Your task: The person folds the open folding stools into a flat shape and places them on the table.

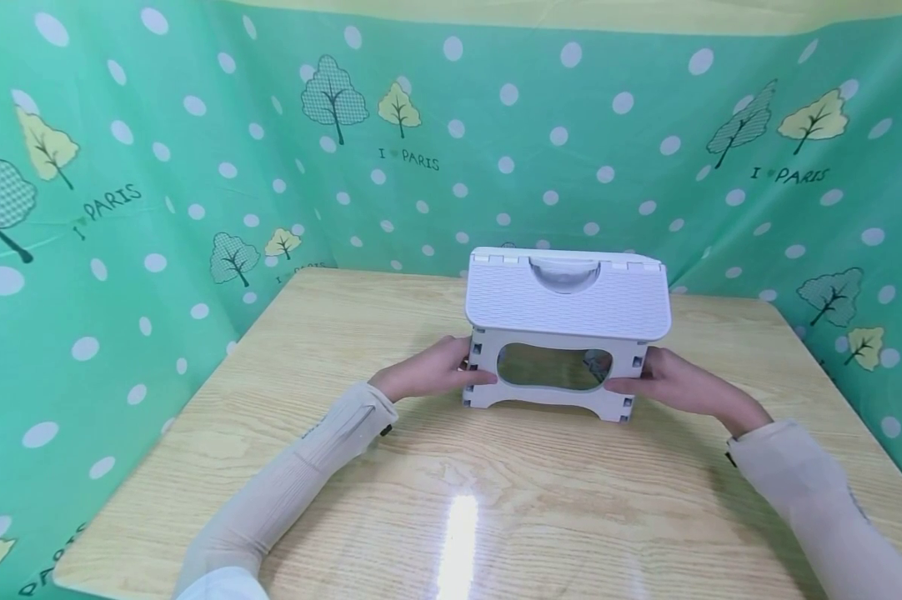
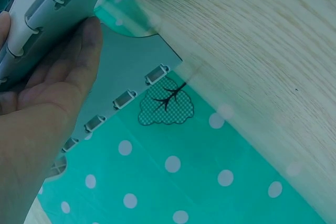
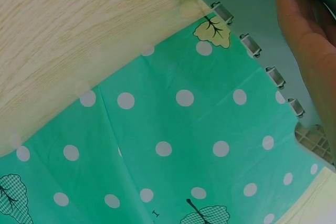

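A pale grey plastic folding step stool (image 1: 567, 300) stands unfolded at the back of the table, with a textured seat and a handle cut-out. Its front leg panel has a wide oval opening. My left hand (image 1: 443, 368) holds the left edge of that panel, thumb in front and fingers behind it. In the left wrist view the left hand (image 2: 60, 87) sits between the front and rear leg panels. At the opposite edge my right hand (image 1: 672, 381) grips the same panel, its thumb on the front face. The right wrist view shows the right hand (image 3: 310, 40) beside the rear panel; its thumb is hidden there.
The stool is on a light wood-grain table (image 1: 361, 500). A green curtain (image 1: 421, 183) with white dots and printed trees hangs behind and along both sides, close behind the stool. A bright light reflection lies on the tabletop's front part.
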A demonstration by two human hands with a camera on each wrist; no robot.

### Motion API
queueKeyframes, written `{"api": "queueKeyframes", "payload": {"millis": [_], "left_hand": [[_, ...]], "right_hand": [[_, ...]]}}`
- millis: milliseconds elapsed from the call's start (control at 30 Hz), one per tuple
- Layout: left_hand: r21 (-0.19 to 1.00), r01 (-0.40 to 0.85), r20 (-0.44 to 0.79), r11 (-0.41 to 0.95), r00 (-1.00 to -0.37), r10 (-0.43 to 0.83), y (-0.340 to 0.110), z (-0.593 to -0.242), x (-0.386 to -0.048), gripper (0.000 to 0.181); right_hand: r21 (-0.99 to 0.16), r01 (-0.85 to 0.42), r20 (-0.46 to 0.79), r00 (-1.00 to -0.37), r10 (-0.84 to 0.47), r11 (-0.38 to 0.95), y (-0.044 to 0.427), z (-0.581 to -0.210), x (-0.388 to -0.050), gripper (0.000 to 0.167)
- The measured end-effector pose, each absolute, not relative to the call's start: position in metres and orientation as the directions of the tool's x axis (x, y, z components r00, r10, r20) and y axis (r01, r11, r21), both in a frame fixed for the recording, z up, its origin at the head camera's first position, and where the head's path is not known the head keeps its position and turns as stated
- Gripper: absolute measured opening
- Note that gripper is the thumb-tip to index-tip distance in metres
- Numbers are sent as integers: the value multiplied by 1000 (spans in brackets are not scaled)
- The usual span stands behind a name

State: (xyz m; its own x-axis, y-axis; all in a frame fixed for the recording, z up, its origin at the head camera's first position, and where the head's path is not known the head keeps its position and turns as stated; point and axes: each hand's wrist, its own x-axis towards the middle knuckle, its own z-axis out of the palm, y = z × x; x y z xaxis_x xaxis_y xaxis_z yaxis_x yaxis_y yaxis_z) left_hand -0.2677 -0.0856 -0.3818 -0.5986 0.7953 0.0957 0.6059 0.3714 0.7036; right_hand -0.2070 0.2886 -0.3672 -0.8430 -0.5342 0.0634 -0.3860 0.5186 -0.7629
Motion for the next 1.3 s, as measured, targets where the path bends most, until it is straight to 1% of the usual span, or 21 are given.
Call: {"api": "queueKeyframes", "payload": {"millis": [267, 600, 1033, 1300], "left_hand": [[702, 593, 75, 394, -611, 788, -84, -379, -265, 48], [709, 586, 68, 392, -610, 789, -85, -379, -265, 49], [726, 568, 56, 387, -610, 791, -84, -378, -264, 49], [733, 562, 55, 382, -610, 791, -84, -379, -265, 52]], "right_hand": [[-766, -402, 74, -830, -553, 501, 291, -369, -208, 58], [-768, -392, 64, -834, -548, 506, 291, -369, -208, 56], [-769, -385, 57, -837, -545, 511, 291, -369, -208, 63], [-768, -388, 56, -833, -550, 509, 291, -370, -209, 62]]}}
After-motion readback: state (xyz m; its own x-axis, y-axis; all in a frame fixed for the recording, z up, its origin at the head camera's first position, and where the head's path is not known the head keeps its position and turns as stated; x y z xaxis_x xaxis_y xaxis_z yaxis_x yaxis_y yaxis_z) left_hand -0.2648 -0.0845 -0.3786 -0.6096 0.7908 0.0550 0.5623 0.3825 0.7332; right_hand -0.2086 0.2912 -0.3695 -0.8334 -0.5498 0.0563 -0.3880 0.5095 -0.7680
